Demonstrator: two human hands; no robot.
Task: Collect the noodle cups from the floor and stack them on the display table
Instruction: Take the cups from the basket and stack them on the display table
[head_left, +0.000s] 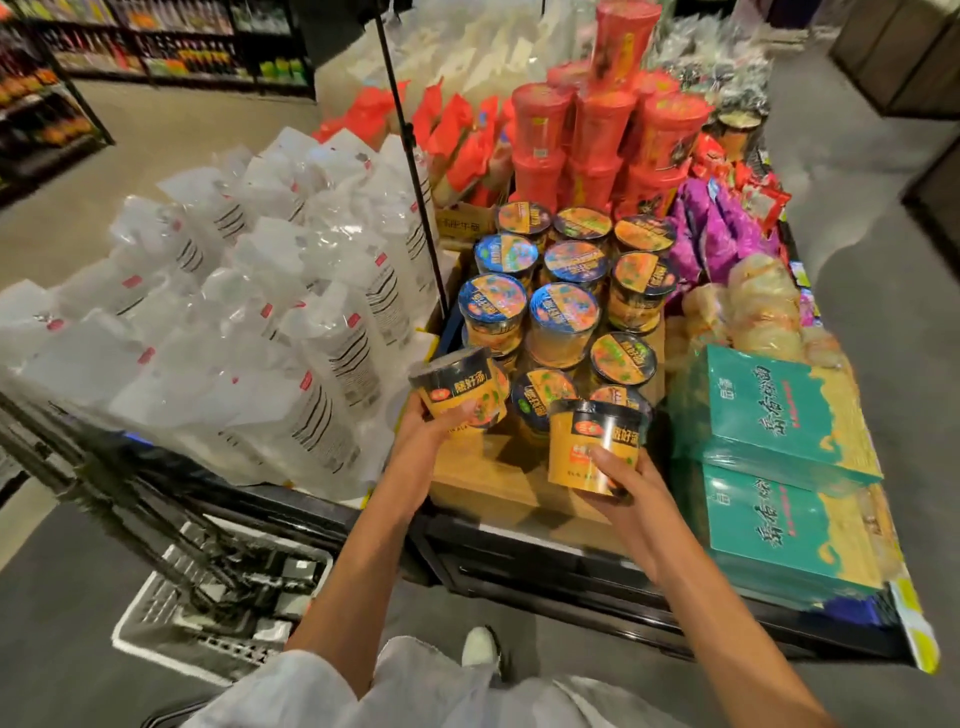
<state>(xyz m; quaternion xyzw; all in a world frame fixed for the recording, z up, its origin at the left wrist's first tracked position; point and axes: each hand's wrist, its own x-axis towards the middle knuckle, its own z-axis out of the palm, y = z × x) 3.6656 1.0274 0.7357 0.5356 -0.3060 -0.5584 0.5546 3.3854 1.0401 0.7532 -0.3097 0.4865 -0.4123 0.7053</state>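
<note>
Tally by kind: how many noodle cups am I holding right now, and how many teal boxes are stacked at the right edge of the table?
Held noodle cups: 2
Teal boxes: 2
Total: 4

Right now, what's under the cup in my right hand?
Under the cup in the right hand lies a bare wooden board on the display table. The cup and hand hide the patch directly below.
</note>
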